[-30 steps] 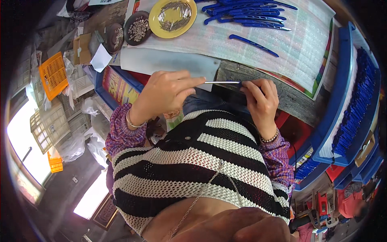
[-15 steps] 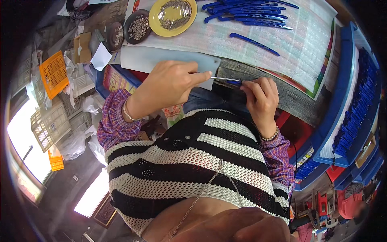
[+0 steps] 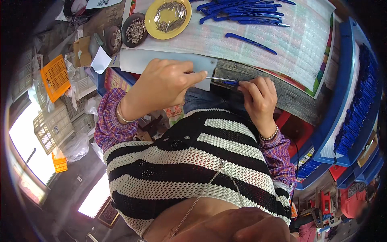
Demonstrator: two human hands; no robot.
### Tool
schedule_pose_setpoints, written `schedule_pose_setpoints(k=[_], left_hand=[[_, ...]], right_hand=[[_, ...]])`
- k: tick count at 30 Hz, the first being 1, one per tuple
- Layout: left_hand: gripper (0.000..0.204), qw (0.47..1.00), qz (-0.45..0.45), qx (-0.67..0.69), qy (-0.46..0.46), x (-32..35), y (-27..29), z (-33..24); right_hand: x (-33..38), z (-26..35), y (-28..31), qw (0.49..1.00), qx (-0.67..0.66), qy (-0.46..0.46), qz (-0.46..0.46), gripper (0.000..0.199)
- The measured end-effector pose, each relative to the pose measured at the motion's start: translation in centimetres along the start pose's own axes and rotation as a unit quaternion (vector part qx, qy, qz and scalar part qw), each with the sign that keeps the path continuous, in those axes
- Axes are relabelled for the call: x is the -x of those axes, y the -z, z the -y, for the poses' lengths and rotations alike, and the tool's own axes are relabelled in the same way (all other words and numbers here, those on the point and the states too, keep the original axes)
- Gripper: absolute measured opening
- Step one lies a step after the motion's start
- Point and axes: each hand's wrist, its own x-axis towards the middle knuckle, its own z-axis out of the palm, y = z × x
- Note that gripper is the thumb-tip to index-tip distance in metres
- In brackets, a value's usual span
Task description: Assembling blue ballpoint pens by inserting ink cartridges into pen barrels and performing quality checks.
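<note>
My left hand (image 3: 163,84) is closed, with a thin metal rod (image 3: 219,78) reaching out from its thumb and forefinger toward the right. The rod's other end is hidden in the palm. Just past its tip, my right hand (image 3: 260,97) pinches a narrow blue plastic piece (image 3: 230,83); most of that piece is covered by the fingers. Both hands are at the table's near wooden edge (image 3: 298,101), in front of my body. Beyond them, one slim curved blue piece (image 3: 252,43) lies alone on the white foam sheet (image 3: 298,48).
A pile of blue pieces (image 3: 246,12) lies at the far side. A yellow dish (image 3: 150,24) holds thin metal pins. Two dark bowls (image 3: 128,40) hold small metal parts. On the right stands a blue bin (image 3: 322,141) full of blue pieces. An orange crate (image 3: 55,76) is at left.
The view has shifted slightly. My left hand has moved a little left, and more of the blue piece shows beside the right fingertips. Both hands keep their hold.
</note>
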Motion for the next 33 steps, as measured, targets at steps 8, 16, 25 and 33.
schedule_pose_setpoints(k=[8, 16, 25, 33], left_hand=[[0.032, 0.999, 0.052, -0.004, 0.004, -0.3, 0.7, -0.4], [0.03, 0.999, 0.053, -0.012, -0.003, -0.6, 1.1, -0.7], [0.033, 0.998, 0.056, -0.035, -0.008, -0.7, 1.2, -1.0], [0.04, 0.997, 0.068, -0.025, 0.031, -0.6, 1.0, -2.2]], right_hand=[[0.0, 0.0, 0.0, 1.0, 0.002, 0.001, 0.004, 0.022], [0.0, 0.0, 0.0, 1.0, 0.004, 0.002, 0.004, 0.022], [-0.1, 0.1, 0.1, 1.0, 0.0, 0.001, 0.006, 0.022], [0.2, 0.1, -0.3, 1.0, 0.018, 0.001, -0.003, 0.022]])
